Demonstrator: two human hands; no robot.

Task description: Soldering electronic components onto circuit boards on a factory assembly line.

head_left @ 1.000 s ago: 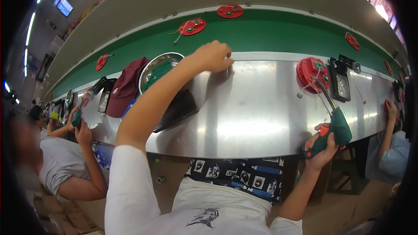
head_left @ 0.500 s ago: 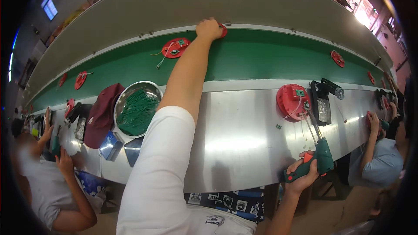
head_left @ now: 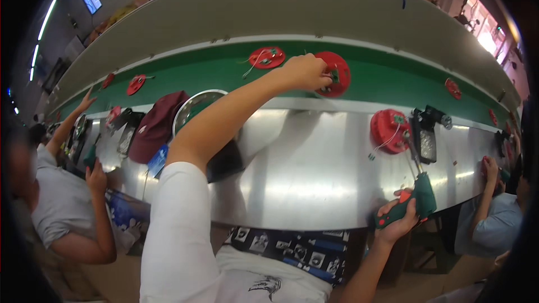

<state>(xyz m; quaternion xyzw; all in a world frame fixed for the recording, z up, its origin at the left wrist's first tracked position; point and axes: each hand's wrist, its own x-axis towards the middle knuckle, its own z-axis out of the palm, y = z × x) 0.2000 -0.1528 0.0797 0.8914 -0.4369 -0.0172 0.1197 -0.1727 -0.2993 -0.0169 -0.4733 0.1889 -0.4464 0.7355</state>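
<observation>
Over the green belt (head_left: 387, 78), my left hand (head_left: 307, 72) has its fingers closed on the edge of a red disc (head_left: 341, 63) carrying a small green circuit board. My right hand (head_left: 400, 223) is wrapped round the grip of a green soldering gun (head_left: 425, 195) with a red trigger. Its thin metal tip points up beside a red round housing (head_left: 384, 130), which has a green board and white wires on it. Right of this housing stands a black holder (head_left: 427, 145) with a shiny tray. A second red disc (head_left: 266, 58) with wires lies on the belt, left of my left hand.
My left forearm partly covers a steel bowl (head_left: 178, 119) on the metal bench (head_left: 303, 174). A maroon cap (head_left: 154, 130) and a blue box (head_left: 159, 160) are left of it. More red discs lie along the belt. People work at both sides.
My left hand has come nearer from the belt's far edge, bringing the red disc along. The view has shifted a little. My right hand keeps its hold on the soldering gun.
</observation>
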